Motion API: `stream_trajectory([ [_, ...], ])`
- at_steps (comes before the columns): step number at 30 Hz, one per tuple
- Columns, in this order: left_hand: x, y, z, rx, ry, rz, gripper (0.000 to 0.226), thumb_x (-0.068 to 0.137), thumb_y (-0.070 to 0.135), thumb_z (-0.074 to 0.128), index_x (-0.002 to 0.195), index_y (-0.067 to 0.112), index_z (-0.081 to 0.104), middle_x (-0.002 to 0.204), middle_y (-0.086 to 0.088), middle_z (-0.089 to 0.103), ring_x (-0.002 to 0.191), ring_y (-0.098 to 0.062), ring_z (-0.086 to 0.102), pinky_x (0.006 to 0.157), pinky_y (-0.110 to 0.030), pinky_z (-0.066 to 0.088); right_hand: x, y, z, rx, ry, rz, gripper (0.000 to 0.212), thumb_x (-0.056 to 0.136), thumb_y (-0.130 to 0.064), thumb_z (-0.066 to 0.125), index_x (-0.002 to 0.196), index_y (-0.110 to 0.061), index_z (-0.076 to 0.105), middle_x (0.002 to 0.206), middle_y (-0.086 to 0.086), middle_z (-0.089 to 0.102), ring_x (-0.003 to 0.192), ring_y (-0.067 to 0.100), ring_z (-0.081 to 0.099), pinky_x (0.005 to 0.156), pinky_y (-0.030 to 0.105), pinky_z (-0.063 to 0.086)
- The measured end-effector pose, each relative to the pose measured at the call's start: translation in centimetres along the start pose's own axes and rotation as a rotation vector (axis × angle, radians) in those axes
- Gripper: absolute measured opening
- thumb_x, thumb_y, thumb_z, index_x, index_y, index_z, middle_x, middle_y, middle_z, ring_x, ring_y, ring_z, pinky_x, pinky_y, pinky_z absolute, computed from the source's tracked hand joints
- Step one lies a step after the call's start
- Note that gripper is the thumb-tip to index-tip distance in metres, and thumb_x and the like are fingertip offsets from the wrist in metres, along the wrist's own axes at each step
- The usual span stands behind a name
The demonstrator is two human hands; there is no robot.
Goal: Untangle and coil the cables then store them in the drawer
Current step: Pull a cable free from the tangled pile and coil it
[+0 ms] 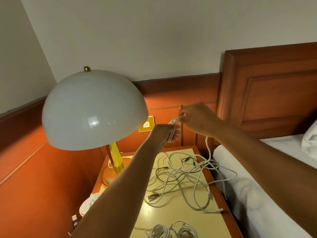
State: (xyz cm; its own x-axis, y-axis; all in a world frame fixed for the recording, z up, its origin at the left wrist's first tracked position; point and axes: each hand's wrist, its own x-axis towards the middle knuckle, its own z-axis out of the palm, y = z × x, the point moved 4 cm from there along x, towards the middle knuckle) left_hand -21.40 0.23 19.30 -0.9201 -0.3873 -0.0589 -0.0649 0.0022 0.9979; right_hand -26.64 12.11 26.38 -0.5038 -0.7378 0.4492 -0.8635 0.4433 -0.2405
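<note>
Above the nightstand [173, 215], my left hand [164, 133] grips a small coil of white cable [172, 133]. My right hand [195, 117] pinches the top loop of that same cable, whose free end [208, 148] hangs down toward the bed's edge. A tangle of pale green, white and black cables [183, 177] is spread over the yellow nightstand top. Coiled white cables [171, 231] lie at the front edge. Another white coil [89, 201] sits at the left, beside the lamp base. No drawer is in view.
A lamp with a large white dome shade [94, 110] and a brass stem [115, 158] stands at the left of the nightstand. A bed with a white mattress [257, 194] and a wooden headboard [274, 90] is on the right. A brass wall socket [146, 124] sits behind.
</note>
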Motion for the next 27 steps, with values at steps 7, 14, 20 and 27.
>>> stream_trajectory([
  [7,-0.1,-1.7,1.2,-0.565,0.048,-0.225,0.032,0.096,-0.001,0.031,0.097,-0.006,0.062,0.076,-0.013,0.062,0.068,-0.021,0.060,0.064,-0.028,0.050,-7.8,1.0,9.7,0.992,-0.092,0.424,0.024,0.099,0.003,0.042,0.088,0.000,0.063,0.066,0.010,0.059,0.052,0.012,0.052,0.051,0.025,0.044],
  [14,-1.0,-1.5,0.4,-0.659,0.043,-0.185,0.037,0.084,0.005,0.031,0.089,-0.009,0.065,0.058,-0.008,0.054,0.057,-0.018,0.047,0.059,-0.029,0.038,-9.2,0.2,16.8,1.085,-0.127,0.653,0.043,0.103,-0.037,0.040,0.083,-0.007,0.064,0.061,0.004,0.056,0.062,0.016,0.055,0.083,0.032,0.047],
  [20,-2.1,-2.2,-2.6,-0.340,0.022,-0.125,0.036,0.098,0.010,0.036,0.086,-0.001,0.067,0.061,-0.003,0.049,0.050,-0.012,0.045,0.053,-0.023,0.036,-7.2,-3.4,20.0,1.264,-0.310,0.633,0.027,0.105,-0.015,0.040,0.094,-0.006,0.062,0.072,0.005,0.055,0.061,0.013,0.052,0.065,0.028,0.044],
  [27,-4.2,-4.6,-5.4,0.039,-0.047,-0.107,0.034,0.102,0.018,0.045,0.093,-0.003,0.069,0.068,-0.006,0.057,0.061,-0.016,0.050,0.055,-0.025,0.040,-1.0,1.3,13.2,0.217,-0.293,0.543,0.042,0.082,-0.055,0.068,0.074,-0.015,0.057,0.066,-0.001,0.055,0.058,0.015,0.048,0.056,0.031,0.042],
])
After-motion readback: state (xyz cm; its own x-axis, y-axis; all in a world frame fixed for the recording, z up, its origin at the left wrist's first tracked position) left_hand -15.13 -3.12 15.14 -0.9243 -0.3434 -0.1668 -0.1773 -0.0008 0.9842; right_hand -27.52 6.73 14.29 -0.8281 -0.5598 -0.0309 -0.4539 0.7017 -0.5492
